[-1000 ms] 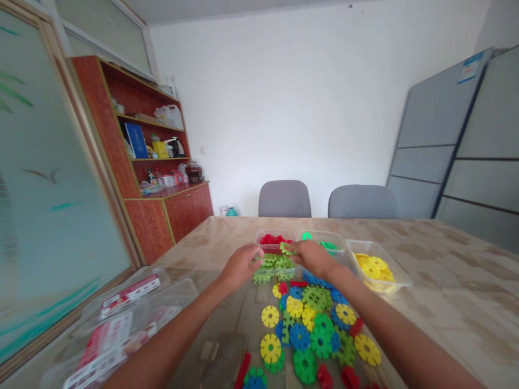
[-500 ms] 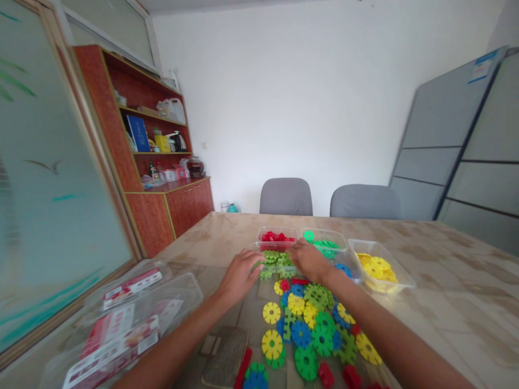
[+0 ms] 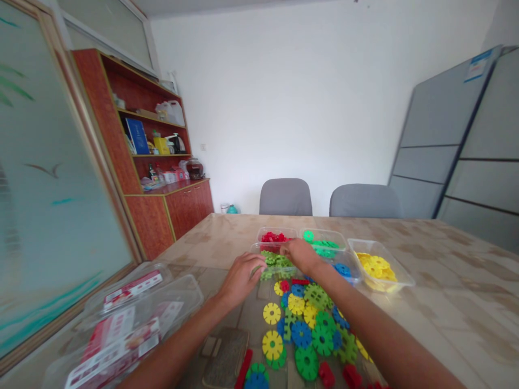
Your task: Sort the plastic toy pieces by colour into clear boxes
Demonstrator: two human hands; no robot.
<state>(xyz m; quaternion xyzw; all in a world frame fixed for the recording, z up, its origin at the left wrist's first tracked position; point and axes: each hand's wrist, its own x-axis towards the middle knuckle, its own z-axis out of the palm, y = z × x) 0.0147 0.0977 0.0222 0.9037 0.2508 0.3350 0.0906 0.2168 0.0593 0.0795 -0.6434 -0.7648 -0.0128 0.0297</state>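
My left hand point(image 3: 243, 275) is at the left end of a clear tub point(image 3: 256, 248) of light green notched pieces point(image 3: 276, 260). Its fingers curl towards the thumb, and a greenish edge of a piece shows between them. Over the right part of this tub, my right hand point(image 3: 300, 255) has its fingers bent down and drawn together; whatever is in them is hidden. Nearer me lies a loose heap of toy pieces: yellow discs point(image 3: 272, 344), green discs point(image 3: 306, 362), blue discs point(image 3: 301, 334), light green squares point(image 3: 317, 296) and red connectors point(image 3: 326, 374).
Behind stand tubs of red pieces point(image 3: 274, 237) and green discs point(image 3: 325, 248). To the right are blue discs point(image 3: 343, 269) and a tub of yellow discs point(image 3: 375, 267). Clear lids point(image 3: 190, 286) with printed labels lie at the left. Two grey chairs point(image 3: 285, 196) stand beyond the table.
My right hand has shifted slightly left over the light green tub, uncovering more of the blue discs. My left hand stays by the tub's left end, moved only a little.
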